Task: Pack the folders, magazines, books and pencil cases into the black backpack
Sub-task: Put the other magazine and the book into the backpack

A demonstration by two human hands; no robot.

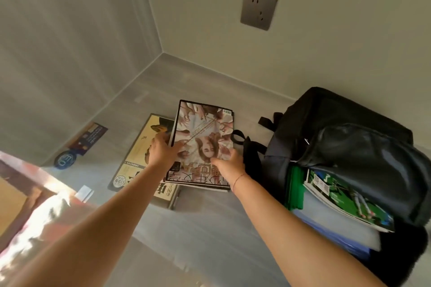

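The magazine (205,133), glossy with a face and many hands on its cover, is held tilted over the pile of books (140,154) on the floor (210,216) near the wall corner. The left hand (163,149) grips its left edge and the right hand (229,161) its lower right corner. I judge this to be the picking-up step; next it must go to the right and slide into the open black backpack (338,128), beside the green folder (296,189) already inside.
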